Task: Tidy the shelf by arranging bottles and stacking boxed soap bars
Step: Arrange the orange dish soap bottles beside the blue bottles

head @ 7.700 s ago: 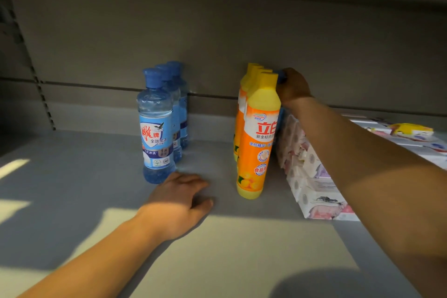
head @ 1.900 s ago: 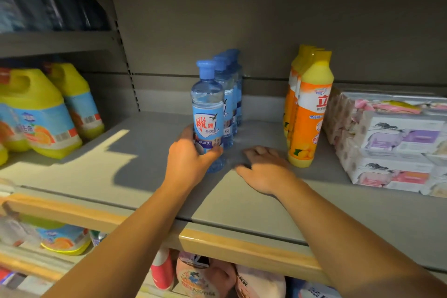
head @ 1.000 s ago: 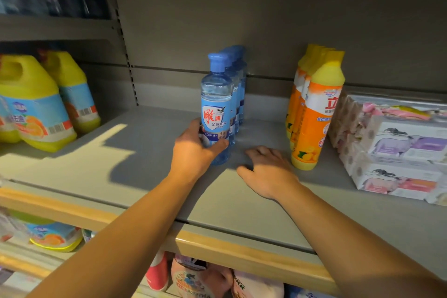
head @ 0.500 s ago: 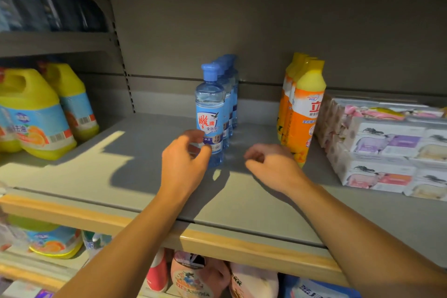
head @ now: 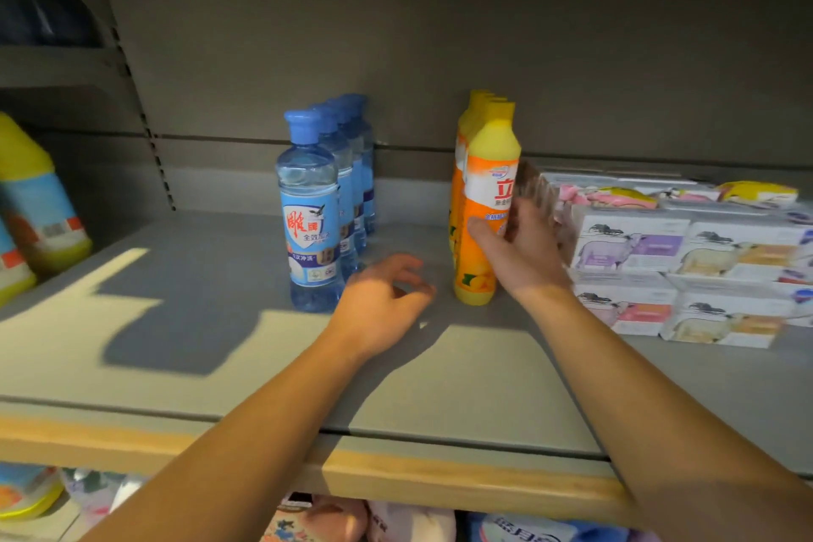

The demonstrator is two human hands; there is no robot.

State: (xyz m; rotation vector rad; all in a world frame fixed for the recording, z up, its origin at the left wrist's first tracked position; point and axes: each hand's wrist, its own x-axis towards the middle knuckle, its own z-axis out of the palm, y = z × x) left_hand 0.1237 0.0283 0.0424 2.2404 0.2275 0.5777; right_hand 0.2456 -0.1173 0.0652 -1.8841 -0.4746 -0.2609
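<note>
1. You are working on the bottle part of the job: your right hand is wrapping its thumb and fingers round the front orange bottle, roughly at label height, at the head of the orange row standing upright on the shelf.
2. Your left hand is holding nothing; its fingers are hanging loosely curled just above the shelf, between the blue bottles and the orange row.
3. The blue bottles are standing in a neat file running front to back, apart from both your hands, so that row looks dealt with.
4. The orange bottle is standing just beside the boxed soap bars to its right; your fingers are sitting in the narrow space between the two, and whether they are touching the boxes is hard to tell.
5. Judging from this, the next move is asking for a small slide or turn of the orange bottle to square it with its row, label facing you.
6. The soap boxes are already sitting in layers, though loose packets on top are lying unevenly, so stacking probably follows.
</note>
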